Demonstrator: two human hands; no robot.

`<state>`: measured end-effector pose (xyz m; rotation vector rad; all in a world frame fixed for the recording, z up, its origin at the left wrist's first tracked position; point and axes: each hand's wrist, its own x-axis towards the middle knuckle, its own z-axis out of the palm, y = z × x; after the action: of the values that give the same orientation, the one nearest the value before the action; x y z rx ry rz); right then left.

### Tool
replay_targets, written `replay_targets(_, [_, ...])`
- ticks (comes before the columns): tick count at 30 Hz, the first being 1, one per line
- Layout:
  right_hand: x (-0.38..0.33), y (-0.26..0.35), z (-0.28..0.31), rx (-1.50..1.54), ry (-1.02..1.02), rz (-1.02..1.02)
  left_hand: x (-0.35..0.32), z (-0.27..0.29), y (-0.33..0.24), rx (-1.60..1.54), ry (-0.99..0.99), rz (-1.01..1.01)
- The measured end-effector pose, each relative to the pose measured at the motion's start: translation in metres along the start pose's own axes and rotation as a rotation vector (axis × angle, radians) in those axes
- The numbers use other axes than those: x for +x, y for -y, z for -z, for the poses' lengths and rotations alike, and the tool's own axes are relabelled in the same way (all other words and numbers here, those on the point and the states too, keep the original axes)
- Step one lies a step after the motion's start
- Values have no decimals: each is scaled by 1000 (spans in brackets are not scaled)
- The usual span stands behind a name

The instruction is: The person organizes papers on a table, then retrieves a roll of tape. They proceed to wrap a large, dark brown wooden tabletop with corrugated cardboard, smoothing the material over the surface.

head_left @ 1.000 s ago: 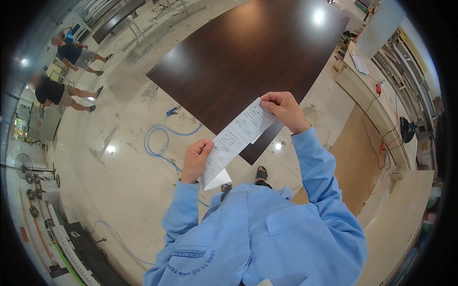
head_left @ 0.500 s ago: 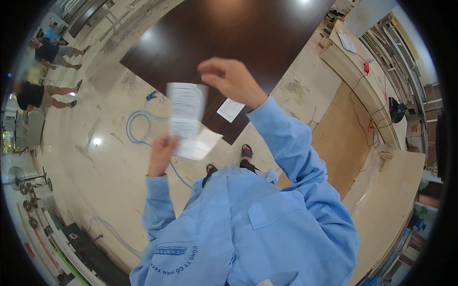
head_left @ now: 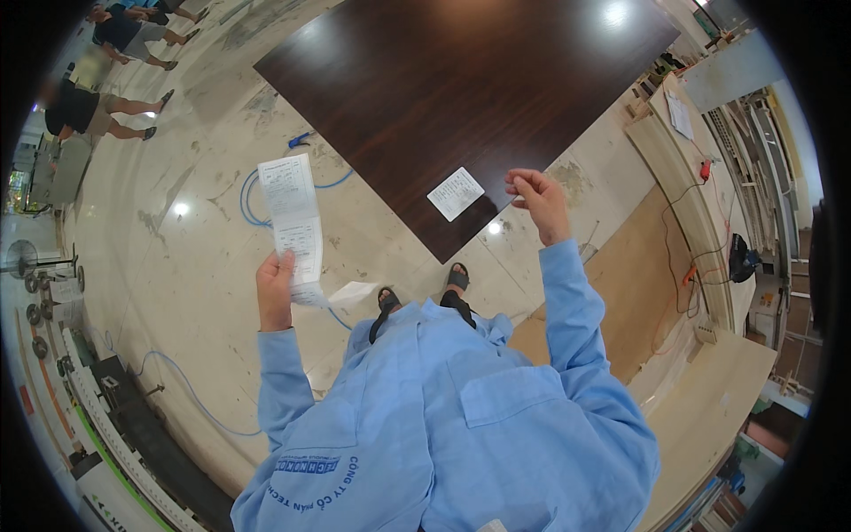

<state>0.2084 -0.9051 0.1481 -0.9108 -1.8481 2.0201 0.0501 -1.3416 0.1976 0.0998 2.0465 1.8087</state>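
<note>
Left hand (head_left: 276, 284) pinches a long white printed paper strip (head_left: 295, 208) left of the glossy dark-brown tabletop (head_left: 479, 89); that lone grip could let it flop! Right hand (head_left: 542, 207), bunched, seemingly empty, nears the square white label (head_left: 456, 194) there.

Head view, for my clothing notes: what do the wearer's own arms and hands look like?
The left sleeve and right sleeve are long, loose, light blue and creased, reaching the wrists, with no visible printing. The left hand and right hand are ungloved, with no watch or bracelet visible.
</note>
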Motion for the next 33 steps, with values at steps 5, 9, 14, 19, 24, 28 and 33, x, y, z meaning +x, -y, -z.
replay_targets(5, [-4,-41,-2,66,29,-112,5,-12,-4,6,6,-37])
replay_targets(9, [-19,-31,-33,121,181,-172,13,-35,-9,24,31,-73])
replay_targets(14, [-50,15,-96,254,573,-67,15,-88,-9,7,237,-23])
replay_targets(19, [-49,44,-126,218,471,-93,11,-121,-19,-107,427,-4])
replay_targets(24, [-37,50,-123,229,319,-79,-4,-126,-28,-73,466,45])
replay_targets(28, [-20,54,-101,254,149,31,-5,-121,-23,-106,598,248])
replay_targets(33, [-14,53,-90,267,124,27,5,-115,-16,-166,651,253])
